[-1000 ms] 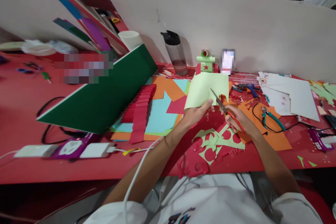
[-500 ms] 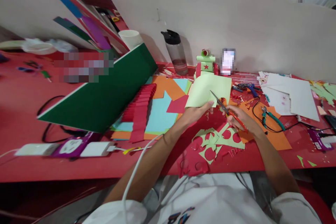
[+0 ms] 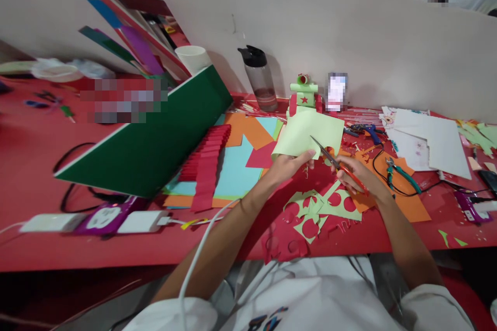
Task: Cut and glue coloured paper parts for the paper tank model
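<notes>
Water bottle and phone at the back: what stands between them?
In the head view, a pale green and red paper model stands between the water bottle and the phone; the pale green sheet partly hides its base.

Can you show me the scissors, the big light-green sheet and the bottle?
Scissors (image 3: pixel 330 159), head view: on the blades.
Big light-green sheet (image 3: pixel 301 134), head view: middle of its face.
Bottle (image 3: pixel 261 80), head view: on its see-through body.

Diffuse light, soft shadows, wide-lens bend

Moderate indoor light over the desk (image 3: pixel 163 251); deep dark beneath it. Soft shadow right of the bottle (image 3: pixel 259 80) on the wall (image 3: pixel 380 51), whose top edge bows. Pale green sheet (image 3: pixel 303 129) bright, gently shaded. Far-left bowl (image 3: pixel 58 72) soft. Phone (image 3: pixel 336 92) pixelated.
</notes>
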Demonstrator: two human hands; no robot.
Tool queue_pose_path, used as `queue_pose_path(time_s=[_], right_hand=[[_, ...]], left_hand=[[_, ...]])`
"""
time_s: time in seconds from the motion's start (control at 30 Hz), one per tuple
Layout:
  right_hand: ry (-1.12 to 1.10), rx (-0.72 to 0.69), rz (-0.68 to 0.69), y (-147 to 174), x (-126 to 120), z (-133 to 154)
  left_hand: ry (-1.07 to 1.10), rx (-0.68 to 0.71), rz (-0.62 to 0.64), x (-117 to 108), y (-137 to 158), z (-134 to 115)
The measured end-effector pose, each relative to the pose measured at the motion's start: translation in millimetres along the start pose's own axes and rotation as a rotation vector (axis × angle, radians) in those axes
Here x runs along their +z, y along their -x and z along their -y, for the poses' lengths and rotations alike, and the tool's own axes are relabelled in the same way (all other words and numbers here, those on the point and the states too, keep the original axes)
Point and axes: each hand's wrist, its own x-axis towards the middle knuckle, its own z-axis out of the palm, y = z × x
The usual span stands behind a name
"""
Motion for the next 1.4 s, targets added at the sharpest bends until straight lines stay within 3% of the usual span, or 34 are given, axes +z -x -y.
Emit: queue_pose_path(time_s=[0.1, 0.23, 0.37, 0.7, 1.4], right_hand=[[-0.045, -0.025, 0.013, -1, -1, -6], [-0.086, -0.051, 0.025, -4, -1, -14], [-0.083, -0.061, 0.016, -6, 1, -16], [-0.025, -0.035, 0.027, -7, 0, -19], [-0.092, 0.019, 0.024, -3, 2, -9]], left_hand=[[0.044, 0.056, 0.026, 2, -1, -4], [0.195, 0.127, -0.119, 8, -2, -8], [0.252, 0.183, -0.178, 13, -4, -8], [0.176, 0.202, -0.132, 7, -12, 11], [0.172, 0.231, -0.110, 2, -13, 8]])
